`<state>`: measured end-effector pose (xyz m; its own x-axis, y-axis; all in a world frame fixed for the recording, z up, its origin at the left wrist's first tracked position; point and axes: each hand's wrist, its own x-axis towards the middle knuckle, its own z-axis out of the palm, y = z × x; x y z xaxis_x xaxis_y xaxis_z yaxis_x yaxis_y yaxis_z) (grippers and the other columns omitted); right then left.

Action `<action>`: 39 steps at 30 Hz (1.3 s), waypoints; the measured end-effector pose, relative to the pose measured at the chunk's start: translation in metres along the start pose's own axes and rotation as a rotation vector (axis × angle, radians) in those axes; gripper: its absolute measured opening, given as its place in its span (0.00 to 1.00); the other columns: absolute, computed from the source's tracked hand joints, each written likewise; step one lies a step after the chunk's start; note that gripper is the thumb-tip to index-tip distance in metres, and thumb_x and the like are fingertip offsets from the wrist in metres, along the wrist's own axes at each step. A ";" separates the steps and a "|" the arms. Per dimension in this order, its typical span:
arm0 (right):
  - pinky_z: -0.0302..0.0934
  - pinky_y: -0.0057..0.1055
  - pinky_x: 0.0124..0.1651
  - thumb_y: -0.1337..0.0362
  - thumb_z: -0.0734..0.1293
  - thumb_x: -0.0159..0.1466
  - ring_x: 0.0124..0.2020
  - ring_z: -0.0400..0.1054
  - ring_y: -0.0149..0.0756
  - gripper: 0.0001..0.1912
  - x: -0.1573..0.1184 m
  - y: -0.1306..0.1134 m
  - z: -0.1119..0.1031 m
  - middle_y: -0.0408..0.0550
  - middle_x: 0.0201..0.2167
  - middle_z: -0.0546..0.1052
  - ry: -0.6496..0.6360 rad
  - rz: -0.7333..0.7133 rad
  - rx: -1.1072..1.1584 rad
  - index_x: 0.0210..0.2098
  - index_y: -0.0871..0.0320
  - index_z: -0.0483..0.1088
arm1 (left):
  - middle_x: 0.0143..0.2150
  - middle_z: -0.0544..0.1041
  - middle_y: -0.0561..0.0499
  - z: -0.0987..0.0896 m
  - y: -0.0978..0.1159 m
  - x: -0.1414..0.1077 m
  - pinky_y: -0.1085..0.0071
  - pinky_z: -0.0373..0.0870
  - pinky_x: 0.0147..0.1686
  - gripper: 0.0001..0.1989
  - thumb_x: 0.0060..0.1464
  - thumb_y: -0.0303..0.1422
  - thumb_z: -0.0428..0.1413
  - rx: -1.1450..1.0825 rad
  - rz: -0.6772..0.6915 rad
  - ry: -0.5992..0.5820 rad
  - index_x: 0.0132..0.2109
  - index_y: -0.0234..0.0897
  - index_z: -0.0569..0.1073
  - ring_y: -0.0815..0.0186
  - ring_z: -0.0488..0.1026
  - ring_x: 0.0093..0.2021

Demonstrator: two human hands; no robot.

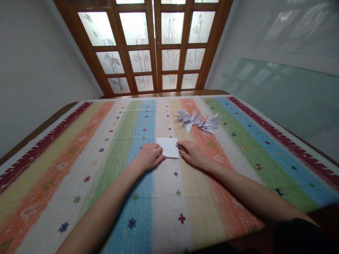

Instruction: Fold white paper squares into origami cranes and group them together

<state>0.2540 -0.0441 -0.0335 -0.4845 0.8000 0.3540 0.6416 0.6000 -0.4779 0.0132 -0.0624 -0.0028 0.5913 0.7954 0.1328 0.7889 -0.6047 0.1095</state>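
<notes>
A small white square of paper (168, 147) lies flat on the striped tablecloth, between my two hands. My left hand (150, 155) is at its left side, fingers curled together, with the thumb at the lower left corner and the fingertips on the left edge. At the right edge, my right hand (192, 152) has its fingers and thumb closed around the paper's side. Whether the square is folded in layers is too small to tell.
Several folded white paper cranes (188, 120) sit in a cluster behind the paper, to the right. The striped tablecloth (106, 169) covers the table. Beyond the table's far edge stand wooden doors with glass panes (140, 60), and a glass panel leans at the right wall.
</notes>
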 end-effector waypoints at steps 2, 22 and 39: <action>0.65 0.42 0.50 0.69 0.62 0.63 0.45 0.72 0.43 0.14 0.000 0.000 -0.001 0.54 0.44 0.78 0.010 0.015 0.016 0.48 0.58 0.71 | 0.36 0.76 0.45 -0.003 -0.002 0.002 0.64 0.65 0.37 0.12 0.60 0.40 0.52 -0.007 -0.002 -0.033 0.37 0.36 0.74 0.59 0.72 0.37; 0.62 0.37 0.43 0.66 0.61 0.66 0.37 0.67 0.39 0.09 0.001 -0.019 0.003 0.52 0.34 0.76 0.221 -0.375 -0.117 0.32 0.58 0.72 | 0.32 0.75 0.43 0.005 0.010 0.002 0.62 0.63 0.33 0.06 0.56 0.29 0.50 0.226 0.044 0.029 0.37 0.34 0.72 0.57 0.74 0.32; 0.61 0.38 0.52 0.75 0.59 0.62 0.46 0.68 0.41 0.12 0.042 -0.024 0.036 0.56 0.43 0.77 -0.250 -0.341 -0.204 0.40 0.61 0.71 | 0.37 0.75 0.44 0.027 0.005 -0.005 0.64 0.63 0.34 0.08 0.61 0.29 0.47 0.229 0.168 0.471 0.35 0.37 0.69 0.60 0.70 0.35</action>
<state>0.1965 -0.0255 -0.0361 -0.8004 0.5462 0.2471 0.5122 0.8373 -0.1913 0.0184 -0.0682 -0.0293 0.6151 0.5529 0.5621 0.7372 -0.6562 -0.1613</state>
